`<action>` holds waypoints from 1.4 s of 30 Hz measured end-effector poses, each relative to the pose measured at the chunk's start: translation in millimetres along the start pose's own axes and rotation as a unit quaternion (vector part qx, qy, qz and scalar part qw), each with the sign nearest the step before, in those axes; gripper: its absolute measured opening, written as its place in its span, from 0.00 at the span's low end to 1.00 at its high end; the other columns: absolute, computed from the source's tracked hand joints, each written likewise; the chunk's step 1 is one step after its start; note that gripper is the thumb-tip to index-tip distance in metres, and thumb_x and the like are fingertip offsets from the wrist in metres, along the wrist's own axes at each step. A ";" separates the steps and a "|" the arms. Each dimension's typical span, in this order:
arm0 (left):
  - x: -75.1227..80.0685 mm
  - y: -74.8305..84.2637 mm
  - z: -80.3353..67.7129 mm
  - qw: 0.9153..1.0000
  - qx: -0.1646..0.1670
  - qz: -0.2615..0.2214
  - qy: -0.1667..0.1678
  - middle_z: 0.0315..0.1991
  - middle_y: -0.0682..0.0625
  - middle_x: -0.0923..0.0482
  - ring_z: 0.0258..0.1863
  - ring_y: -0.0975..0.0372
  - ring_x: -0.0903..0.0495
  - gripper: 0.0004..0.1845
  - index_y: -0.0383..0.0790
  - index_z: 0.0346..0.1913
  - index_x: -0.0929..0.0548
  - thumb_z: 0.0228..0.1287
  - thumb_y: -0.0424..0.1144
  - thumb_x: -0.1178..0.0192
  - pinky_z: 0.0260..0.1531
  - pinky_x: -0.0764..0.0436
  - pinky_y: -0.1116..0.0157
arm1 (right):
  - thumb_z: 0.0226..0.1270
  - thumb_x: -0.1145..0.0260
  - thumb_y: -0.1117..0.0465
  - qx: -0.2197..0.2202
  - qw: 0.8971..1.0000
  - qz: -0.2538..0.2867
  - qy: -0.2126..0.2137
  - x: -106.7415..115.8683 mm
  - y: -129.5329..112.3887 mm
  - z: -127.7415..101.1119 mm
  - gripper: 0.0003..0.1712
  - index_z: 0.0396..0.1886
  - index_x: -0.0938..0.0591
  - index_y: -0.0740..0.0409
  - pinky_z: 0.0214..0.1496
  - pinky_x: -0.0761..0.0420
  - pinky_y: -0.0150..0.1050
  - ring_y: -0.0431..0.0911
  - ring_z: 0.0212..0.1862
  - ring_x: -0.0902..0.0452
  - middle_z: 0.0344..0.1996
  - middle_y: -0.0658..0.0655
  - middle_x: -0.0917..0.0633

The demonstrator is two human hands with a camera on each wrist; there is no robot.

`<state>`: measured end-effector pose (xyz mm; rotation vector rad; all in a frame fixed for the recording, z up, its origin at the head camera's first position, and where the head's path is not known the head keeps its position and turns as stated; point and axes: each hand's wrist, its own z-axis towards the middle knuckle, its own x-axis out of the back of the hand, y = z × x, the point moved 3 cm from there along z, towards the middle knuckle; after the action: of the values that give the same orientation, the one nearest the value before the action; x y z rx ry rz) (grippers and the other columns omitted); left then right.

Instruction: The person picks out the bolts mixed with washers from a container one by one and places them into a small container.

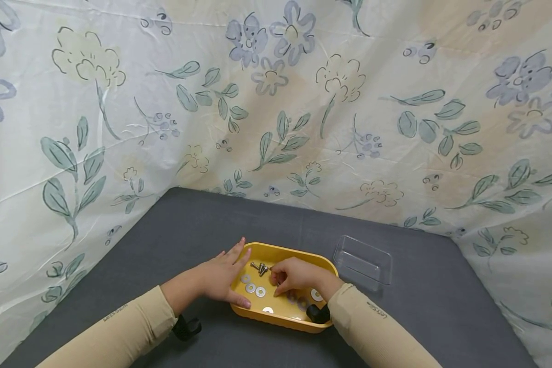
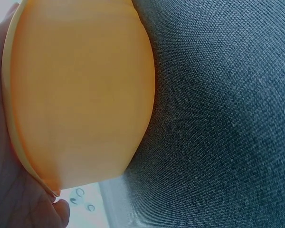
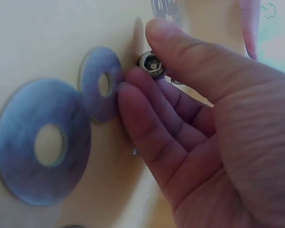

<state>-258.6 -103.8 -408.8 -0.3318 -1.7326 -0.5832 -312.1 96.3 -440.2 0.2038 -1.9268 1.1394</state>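
A yellow tray (image 1: 303, 254) sits on the grey table (image 1: 188, 230) and holds several flat steel washers (image 1: 260, 292) and a few small bolts (image 1: 259, 267). My left hand (image 1: 221, 278) lies against the tray's left end with its fingers straight over the rim and its thumb along the front wall. In the left wrist view the tray's outer wall (image 2: 80, 95) fills the frame beside my palm (image 2: 9, 199). My right hand (image 1: 294, 276) is inside the tray with its fingers curled. Its thumb (image 3: 171, 42) and forefinger pinch a bolt (image 3: 152, 64) beside a small washer (image 3: 102, 83) and a large washer (image 3: 42, 142).
An empty clear plastic container (image 1: 363, 263) stands just right of the tray. Floral cloth (image 1: 276, 102) walls in the table at the back and on both sides. Bare grey tabletop (image 2: 218, 118) lies left of the tray and in front of it.
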 end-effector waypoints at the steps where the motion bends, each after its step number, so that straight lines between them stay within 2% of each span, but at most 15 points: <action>1: 0.0 -0.1 -0.1 1.000 0.000 0.000 0.000 0.72 0.43 0.75 0.71 0.55 0.61 0.64 0.40 0.72 0.57 0.39 0.77 0.46 0.65 0.49 0.50 | 0.50 0.28 0.61 -0.001 1.000 -0.001 -0.002 -0.1 0.2 0.0 0.10 0.28 0.22 0.56 0.23 0.23 0.31 0.37 0.19 0.27 0.17 0.46 0.26; 8: -0.9 -1.2 0.6 1.000 0.000 -0.002 -0.002 0.72 0.43 0.75 0.71 0.54 0.61 0.65 0.40 0.72 0.57 0.38 0.78 0.47 0.65 0.49 0.49 | 0.51 0.28 0.63 0.008 0.999 -0.031 -0.006 0.8 1.5 0.8 0.11 0.33 0.22 0.54 0.28 0.26 0.28 0.35 0.23 0.30 0.20 0.44 0.25; 12: -1.2 -2.1 1.2 1.000 0.001 -0.002 -0.002 0.72 0.44 0.75 0.71 0.54 0.61 0.65 0.40 0.72 0.57 0.38 0.78 0.48 0.65 0.49 0.49 | 0.51 0.28 0.63 -0.004 0.999 -0.033 0.000 2.1 1.3 0.6 0.13 0.36 0.23 0.55 0.29 0.26 0.28 0.36 0.24 0.29 0.22 0.46 0.25; 18: -1.4 -2.1 2.3 1.000 0.001 0.002 -0.002 0.72 0.44 0.75 0.71 0.55 0.61 0.64 0.40 0.72 0.58 0.38 0.78 0.48 0.66 0.50 0.50 | 0.51 0.28 0.64 -0.028 0.999 -0.031 0.003 3.2 1.1 -0.1 0.12 0.33 0.23 0.55 0.27 0.26 0.29 0.37 0.23 0.30 0.21 0.47 0.25; 31: -1.3 -1.8 0.2 1.000 0.001 0.008 0.001 0.72 0.43 0.74 0.71 0.55 0.60 0.65 0.38 0.72 0.58 0.39 0.78 0.48 0.65 0.49 0.50 | 0.51 0.29 0.65 -0.034 0.997 -0.068 0.014 4.6 -0.7 -1.1 0.10 0.32 0.22 0.54 0.30 0.26 0.28 0.36 0.25 0.30 0.22 0.45 0.25; 42: -2.6 -3.0 1.4 1.000 -0.002 0.011 0.003 0.72 0.43 0.75 0.71 0.55 0.60 0.65 0.38 0.72 0.60 0.39 0.78 0.48 0.65 0.49 0.50 | 0.52 0.29 0.64 -0.026 0.997 -0.068 0.018 5.1 -0.2 -1.0 0.08 0.30 0.21 0.53 0.29 0.26 0.28 0.35 0.24 0.31 0.21 0.44 0.25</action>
<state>-260.6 -105.3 -412.1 -0.3509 -1.7198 -0.5702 -314.6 98.4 -436.0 0.2806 -1.8770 0.9961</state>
